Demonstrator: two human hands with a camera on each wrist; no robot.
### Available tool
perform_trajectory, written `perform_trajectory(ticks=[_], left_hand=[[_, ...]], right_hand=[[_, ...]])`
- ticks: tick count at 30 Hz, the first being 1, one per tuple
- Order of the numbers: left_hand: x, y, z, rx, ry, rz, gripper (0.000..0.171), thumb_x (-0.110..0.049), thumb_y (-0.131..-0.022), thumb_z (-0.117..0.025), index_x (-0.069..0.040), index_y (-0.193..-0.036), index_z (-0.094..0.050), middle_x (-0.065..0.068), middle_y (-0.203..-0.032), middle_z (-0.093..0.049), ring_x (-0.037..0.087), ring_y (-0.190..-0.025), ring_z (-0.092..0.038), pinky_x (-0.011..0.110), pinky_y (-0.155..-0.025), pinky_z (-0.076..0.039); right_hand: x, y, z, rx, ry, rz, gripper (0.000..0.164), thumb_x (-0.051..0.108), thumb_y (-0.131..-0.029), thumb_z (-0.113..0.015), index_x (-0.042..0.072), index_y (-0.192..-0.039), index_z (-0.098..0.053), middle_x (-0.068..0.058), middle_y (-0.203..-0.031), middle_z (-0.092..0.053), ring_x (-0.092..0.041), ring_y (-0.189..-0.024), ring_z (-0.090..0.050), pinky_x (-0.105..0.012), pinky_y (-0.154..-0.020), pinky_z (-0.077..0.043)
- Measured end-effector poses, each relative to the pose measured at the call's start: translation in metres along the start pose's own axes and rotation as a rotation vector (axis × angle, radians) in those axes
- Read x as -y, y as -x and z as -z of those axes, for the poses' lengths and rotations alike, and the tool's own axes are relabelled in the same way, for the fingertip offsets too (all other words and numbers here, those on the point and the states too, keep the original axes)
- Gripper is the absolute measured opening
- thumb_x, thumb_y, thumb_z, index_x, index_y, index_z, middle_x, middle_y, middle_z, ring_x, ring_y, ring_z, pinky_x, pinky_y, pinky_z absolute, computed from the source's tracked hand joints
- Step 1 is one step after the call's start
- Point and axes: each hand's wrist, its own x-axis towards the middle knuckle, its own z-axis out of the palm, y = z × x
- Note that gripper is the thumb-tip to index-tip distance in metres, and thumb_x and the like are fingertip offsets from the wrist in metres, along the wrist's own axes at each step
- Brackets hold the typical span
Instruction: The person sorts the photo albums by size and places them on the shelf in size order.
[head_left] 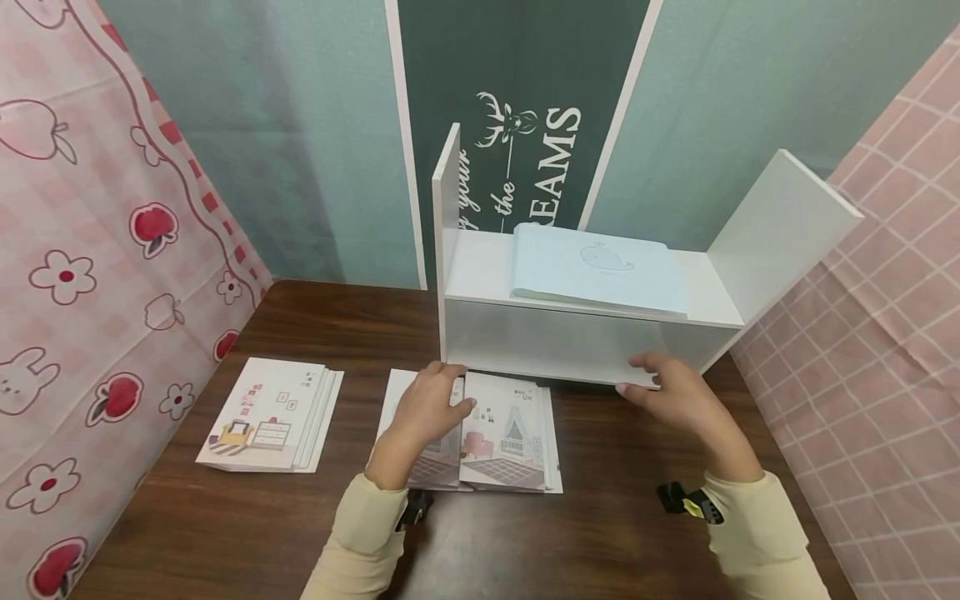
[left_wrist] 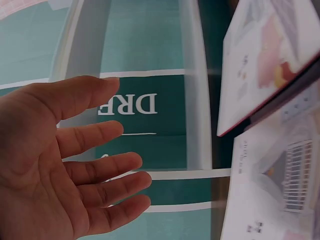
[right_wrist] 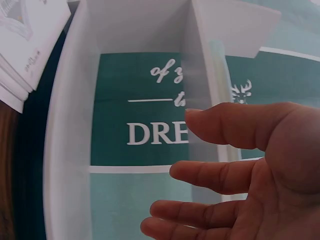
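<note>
- At the centre of the frame, the left grip (head_left: 423,410) is seen released, fingers loosely spread, over the left middle stack (head_left: 438,473) of booklets; nothing is grasped, and whether the paper is touched cannot be told.
- Right of centre, the right grip (head_left: 678,396) is likewise released, thumb and fingers parted in front of the lower compartment of the white shelf (head_left: 480,267); nothing is held there either.
- The shelf is stood at the upper right of the frame, and on its middle board, between the two upright side panels, a light-blue book (head_left: 600,268) with a whale on its cover is laid flat.
- On the table (head_left: 187,533), the right middle stack (head_left: 502,433) is placed just beside its neighbour, below the shelf's left end; at the left of the frame, well apart, the left stack (head_left: 262,417) is laid.
- And the step in hand? A pause between grasps, it would be judged: both hands are held at the shelf's front, and no booklet is seen in the lower compartment.
- For the next move, fingers would need to be closed on something: the shelf's lower front edge if it is to be adjusted, or a middle stack if booklets are to be shelved. Which is meant cannot be told.
- If a stack is chosen, its loose edges would probably have to be squared first, lest booklets be let slip.
</note>
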Motion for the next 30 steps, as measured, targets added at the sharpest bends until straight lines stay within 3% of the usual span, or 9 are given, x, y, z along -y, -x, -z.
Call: perform_trajectory(ticks=[8,14,21,30], left_hand=[[0.01,0.009,-0.014,0.022,-0.035,-0.015,0.049,-0.024,-0.079,-0.072,-0.002,-0.121,-0.059,0.022,-0.118,-0.054,0.037,-0.104,-0.054,0.049,-0.081,-0.046],[0.018,0.017,-0.021,0.032,-0.072,-0.066,0.051,-0.028,-0.076,-0.074,-0.004,-0.119,-0.061,0.021,-0.115,-0.055,0.038,-0.098,-0.057,0.049,-0.076,-0.048],[0.029,0.024,-0.031,0.029,-0.08,-0.086,0.046,-0.027,-0.076,-0.073,-0.005,-0.115,-0.063,0.018,-0.113,-0.058,0.034,-0.098,-0.058,0.05,-0.077,-0.047],[0.036,0.029,-0.043,-0.023,-0.122,-0.105,0.044,-0.028,-0.074,-0.074,-0.004,-0.11,-0.065,0.018,-0.106,-0.059,0.034,-0.09,-0.059,0.048,-0.071,-0.049]], right_hand=[[-0.003,0.0,-0.023,0.0,-0.001,0.05,0.046,0.02,-0.086,-0.065,-0.011,-0.118,-0.054,-0.031,-0.118,-0.052,-0.047,-0.099,-0.053,-0.054,-0.081,-0.043],[-0.003,-0.001,-0.042,0.06,0.005,0.069,0.047,0.021,-0.087,-0.064,-0.01,-0.12,-0.054,-0.028,-0.117,-0.055,-0.044,-0.108,-0.05,-0.054,-0.086,-0.041],[-0.004,0.0,-0.059,0.054,-0.001,0.076,0.045,0.021,-0.086,-0.065,-0.007,-0.12,-0.055,-0.026,-0.119,-0.055,-0.044,-0.112,-0.047,-0.055,-0.089,-0.038],[-0.006,0.004,-0.081,0.07,-0.059,0.032,0.044,0.02,-0.085,-0.066,-0.006,-0.119,-0.056,-0.024,-0.118,-0.056,-0.042,-0.111,-0.049,-0.054,-0.088,-0.04]])
